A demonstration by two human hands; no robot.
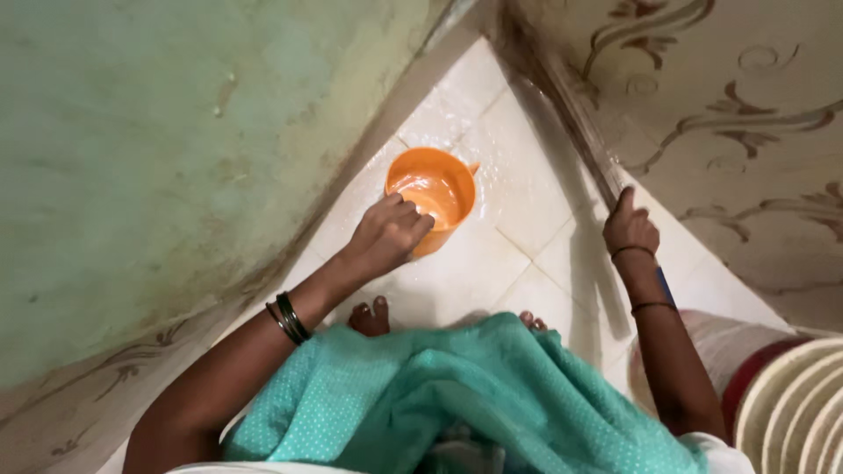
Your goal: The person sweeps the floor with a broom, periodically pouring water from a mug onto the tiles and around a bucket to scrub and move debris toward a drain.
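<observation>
White tiled floor [536, 219] wet, running toward 12 o'clock. Orange mug [432, 195] above floor, mouth tilted up toward camera, handle at 2 o'clock. Left hand [386, 235] grasping mug rim. Right hand [629, 230], 3 o'clock of mug, fingers curled against patterned wall [746, 105].

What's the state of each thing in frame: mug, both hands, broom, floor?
orange mug: upright, tilted a little, water inside, held above the floor
left hand: fingers closed on the mug's rim
right hand: closed around the broom
broom: slanted, bristles along the wall base
tiled floor: wet, glossy near the mug
</observation>
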